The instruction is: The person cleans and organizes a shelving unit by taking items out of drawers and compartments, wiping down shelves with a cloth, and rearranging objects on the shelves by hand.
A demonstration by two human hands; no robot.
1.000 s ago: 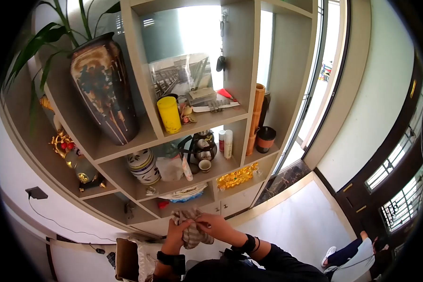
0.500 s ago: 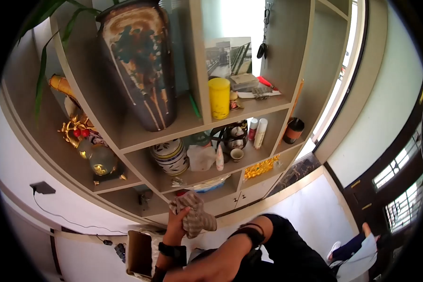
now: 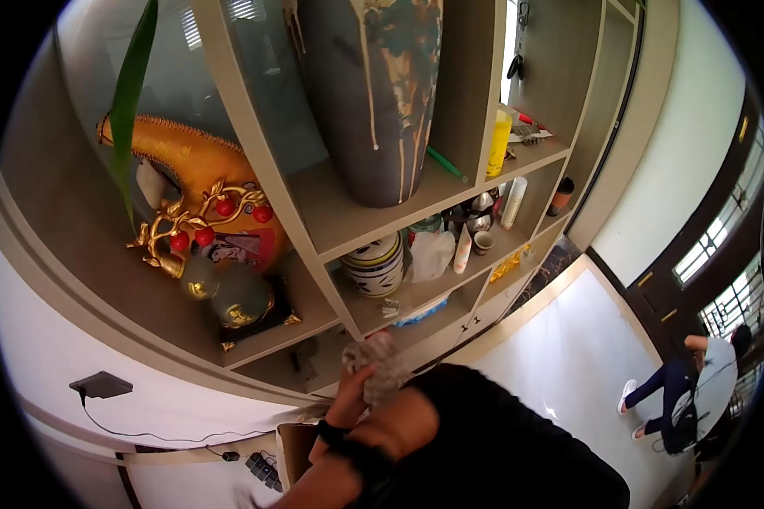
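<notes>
My left hand (image 3: 353, 397) is closed around a crumpled grey-brown striped cloth (image 3: 384, 366), in front of the lower shelves. A black band sits on that wrist. My right arm crosses over the left forearm towards the bottom left. My right hand (image 3: 307, 492) is at the lower edge of the view, its fingers smeared and partly cut off. Close to both forearms stands an open box (image 3: 294, 450), partly hidden by my arms. Behind the cloth is the low edge of the shelf unit (image 3: 416, 327).
A tall dark vase (image 3: 369, 110), a patterned jar (image 3: 373, 270) and a gold ornament with red fruits (image 3: 204, 237) stand on the shelves. Below left, a cable runs from a black device (image 3: 102, 386) on the white ledge. Another person (image 3: 706, 382) is at the right.
My view has turned left and closer to the shelves, showing more of the gold ornament. The cloth stays in my left hand. My right arm has swung further across to the lower left.
</notes>
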